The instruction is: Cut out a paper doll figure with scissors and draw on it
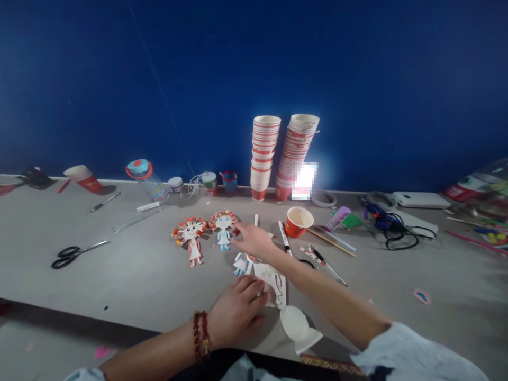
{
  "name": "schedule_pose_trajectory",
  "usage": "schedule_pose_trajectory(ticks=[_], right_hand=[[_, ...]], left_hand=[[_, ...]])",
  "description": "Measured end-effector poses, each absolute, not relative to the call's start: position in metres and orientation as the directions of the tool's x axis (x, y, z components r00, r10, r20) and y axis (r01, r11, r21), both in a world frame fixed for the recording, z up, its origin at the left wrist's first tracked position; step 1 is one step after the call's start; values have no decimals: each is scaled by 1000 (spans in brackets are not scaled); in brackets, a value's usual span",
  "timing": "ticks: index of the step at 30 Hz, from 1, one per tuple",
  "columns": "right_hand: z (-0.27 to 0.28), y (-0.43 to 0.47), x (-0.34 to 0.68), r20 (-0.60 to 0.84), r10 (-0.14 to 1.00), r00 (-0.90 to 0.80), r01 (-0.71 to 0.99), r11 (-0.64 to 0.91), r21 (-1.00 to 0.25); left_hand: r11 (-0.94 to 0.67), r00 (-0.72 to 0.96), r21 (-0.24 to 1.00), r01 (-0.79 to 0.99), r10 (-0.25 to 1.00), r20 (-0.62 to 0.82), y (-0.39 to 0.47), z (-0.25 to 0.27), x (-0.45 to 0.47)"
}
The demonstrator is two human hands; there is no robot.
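At the near edge of the table (138, 286), a white paper piece (294, 324) lies just right of the left hand (236, 313), which rests palm down with its fingers loosely spread and bent, wearing beaded bracelets (200, 334). Its fingertips reach the left side of a sheet with drawn lines (274, 284). Slightly farther, a blue-dressed cutout (241, 263) lies partly under the right forearm. The right hand (256, 242) has its fingers at the right side of the blue paper doll (224, 233); whether they pinch it, I cannot tell. The red paper doll (194, 243) lies just left of that one, with scissors (71, 256) farther left. An orange cup (298, 222) stands beyond the right hand, and two tall cup stacks (265, 159) stand at the far wall (222, 79).
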State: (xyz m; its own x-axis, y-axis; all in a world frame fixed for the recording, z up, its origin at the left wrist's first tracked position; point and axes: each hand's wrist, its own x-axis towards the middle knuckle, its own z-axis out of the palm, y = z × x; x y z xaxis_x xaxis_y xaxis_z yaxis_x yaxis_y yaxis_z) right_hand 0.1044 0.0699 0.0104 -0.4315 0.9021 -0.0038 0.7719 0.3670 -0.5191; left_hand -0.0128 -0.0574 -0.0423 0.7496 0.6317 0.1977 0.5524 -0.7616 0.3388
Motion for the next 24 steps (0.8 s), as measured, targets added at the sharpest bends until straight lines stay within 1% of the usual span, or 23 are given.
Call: schedule_pose_trajectory(ticks=[3,6,9,14,19,22,24], right_hand=[[-4,84,83,-26,916,-400,782,326,-531],[-17,89,71,-34,933,-357,770,274,-576],[-25,95,65,-33,942,-334,709,228,-667],[-19,99,81,-35,952,-305,540,143,-829],[-6,54,143,-38,956,-291,417,91,-904],[-8,15,180,-83,948,-307,359,35,-933],[-13,-5,196,-129,948,-292,359,-16,-933]], left_hand=[[-765,751,344,544,627,207,-57,-43,-13],[-769,749,345,538,624,223,-57,-43,-12],[-768,746,345,539,626,229,-57,-44,-12],[-782,755,326,532,612,236,-56,-44,-14],[-781,752,316,538,614,238,-57,-44,-15],[-782,750,314,538,614,245,-57,-46,-14],[-782,747,317,537,615,251,-57,-46,-14]])
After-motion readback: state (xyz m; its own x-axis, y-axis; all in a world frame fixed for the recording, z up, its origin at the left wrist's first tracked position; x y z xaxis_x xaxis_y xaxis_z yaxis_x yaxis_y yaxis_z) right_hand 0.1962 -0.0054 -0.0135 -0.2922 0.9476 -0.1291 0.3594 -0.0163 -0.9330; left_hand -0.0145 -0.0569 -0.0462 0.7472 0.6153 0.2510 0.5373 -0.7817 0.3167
